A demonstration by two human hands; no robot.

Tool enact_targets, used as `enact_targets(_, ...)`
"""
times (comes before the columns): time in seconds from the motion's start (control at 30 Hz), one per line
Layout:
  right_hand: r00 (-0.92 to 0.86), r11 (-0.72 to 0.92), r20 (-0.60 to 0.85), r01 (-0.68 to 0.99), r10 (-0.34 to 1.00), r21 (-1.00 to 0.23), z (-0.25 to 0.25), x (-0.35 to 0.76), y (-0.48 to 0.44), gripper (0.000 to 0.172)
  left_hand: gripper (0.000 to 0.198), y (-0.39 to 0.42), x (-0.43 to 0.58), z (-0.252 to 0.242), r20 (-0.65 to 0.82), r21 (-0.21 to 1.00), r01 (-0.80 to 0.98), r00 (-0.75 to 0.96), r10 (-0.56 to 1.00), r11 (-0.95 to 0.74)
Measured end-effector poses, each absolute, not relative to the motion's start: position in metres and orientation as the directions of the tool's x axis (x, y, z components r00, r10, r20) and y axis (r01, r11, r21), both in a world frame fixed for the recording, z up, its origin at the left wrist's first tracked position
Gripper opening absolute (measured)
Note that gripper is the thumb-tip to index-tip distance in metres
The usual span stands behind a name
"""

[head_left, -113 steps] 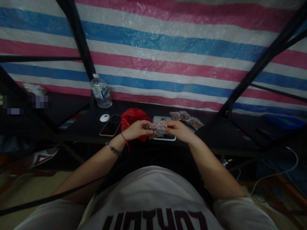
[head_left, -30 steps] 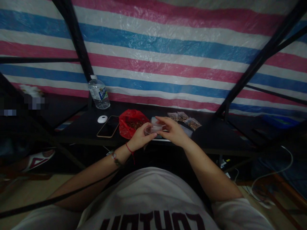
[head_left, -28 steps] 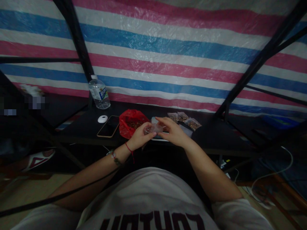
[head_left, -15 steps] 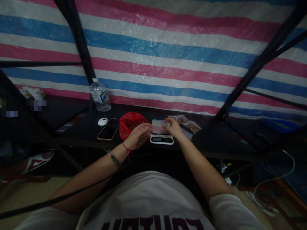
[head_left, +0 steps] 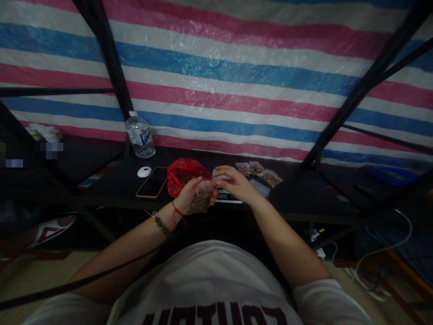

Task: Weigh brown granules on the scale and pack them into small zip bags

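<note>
- At the left of the black tabletop (head_left: 162,155), a clear plastic bottle with a white cap and blue-green label (head_left: 140,135) stands upright beside a black metal post (head_left: 117,74).
- In front of it lies a small white oval object (head_left: 144,172), and just right of that a dark-screened phone with a gold-toned edge (head_left: 152,182).
- Next comes a crumpled red plastic bag (head_left: 173,179), gaping upward, with brown bits inside.
- The left hand (head_left: 186,196) is in front of the red bag, its fingers curled round a small clear plastic bag of brown bits (head_left: 200,198), gripping it from below and the side.
- The right hand (head_left: 237,184) has bent fingers and thumb at that bag's upper edge; whether they pinch it, I cannot tell.
- Beneath the right hand sits a white scale with a dark display (head_left: 230,200), partly covered.
- Farther right lie three filled clear bags (head_left: 269,178) and a flat translucent sheet (head_left: 260,188).
</note>
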State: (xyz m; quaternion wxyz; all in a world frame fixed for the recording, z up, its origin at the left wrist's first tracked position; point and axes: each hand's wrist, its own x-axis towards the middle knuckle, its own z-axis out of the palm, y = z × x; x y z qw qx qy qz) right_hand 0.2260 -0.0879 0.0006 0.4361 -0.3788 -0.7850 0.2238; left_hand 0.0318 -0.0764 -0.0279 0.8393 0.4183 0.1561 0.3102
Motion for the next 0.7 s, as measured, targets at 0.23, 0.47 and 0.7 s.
enact_targets(0.23, -0.504, 0.630, 0.404, 0.443, 0.763, -0.637, 0.016, 0.225, -0.127, 0.005, 0.056, -0.086, 0.036, -0.034, 0.051, 0.845, -0.296, 0.873, 0.485, 0.444)
enact_targets(0.47, -0.257, 0.549, 0.485, 0.411, 0.836, -0.728, 0.015, 0.244, -0.117, 0.008, 0.039, -0.084, 0.045, -0.031, 0.112, 0.991, -0.125, 0.643, 0.757, -0.041)
enact_targets(0.7, -0.135, 0.323, 0.297, 0.259, 0.945, -0.910, 0.006, 0.241, -0.106, 0.028, 0.033, -0.081, 0.046, -0.032, 0.182, 0.982, -0.056, 0.560, 0.808, -0.182)
